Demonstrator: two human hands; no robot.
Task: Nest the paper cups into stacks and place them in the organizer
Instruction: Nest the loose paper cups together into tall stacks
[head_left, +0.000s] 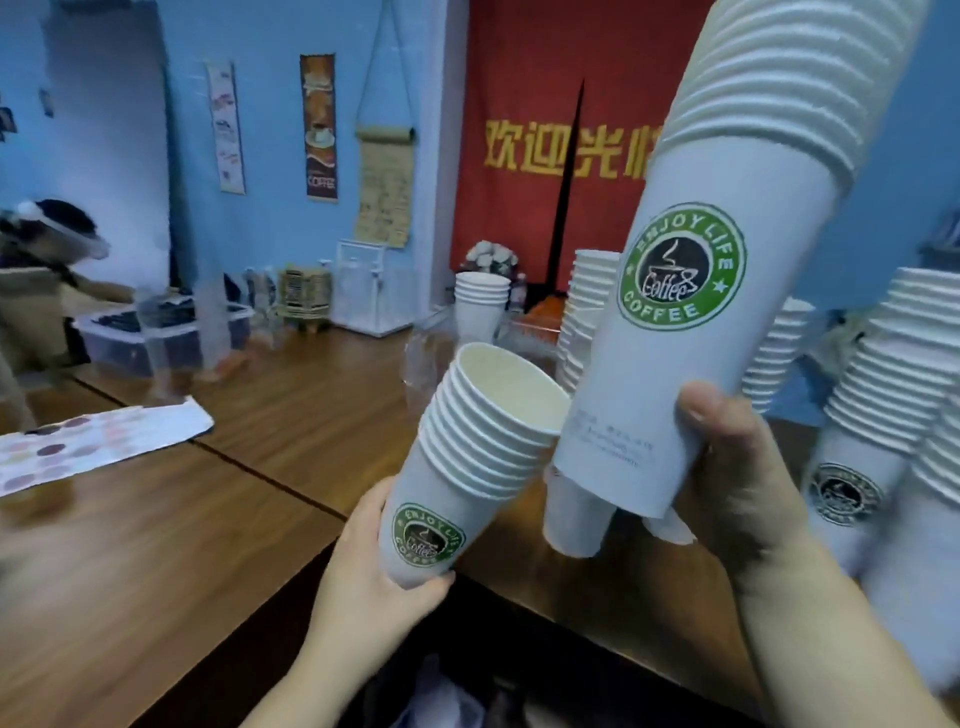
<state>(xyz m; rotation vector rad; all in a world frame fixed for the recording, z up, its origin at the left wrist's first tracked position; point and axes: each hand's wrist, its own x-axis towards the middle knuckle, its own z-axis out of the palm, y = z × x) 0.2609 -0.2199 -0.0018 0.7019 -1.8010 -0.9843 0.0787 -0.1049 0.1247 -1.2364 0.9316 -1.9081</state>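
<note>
My left hand grips the bottom of a short stack of white paper cups with green coffee logos, tilted so its open mouth faces up and right. In my right hand is the base of a tall stack of the same cups, which leans up to the right and runs out of the frame's top. The tall stack's bottom hangs just right of the short stack's mouth, close above the wooden table. Behind it lie a couple of single cups. The organizer is not clearly seen.
More cup stacks stand at the right and behind the centre, with a small stack further back. A patterned sheet lies at the left. A person and plastic bins are at the far left.
</note>
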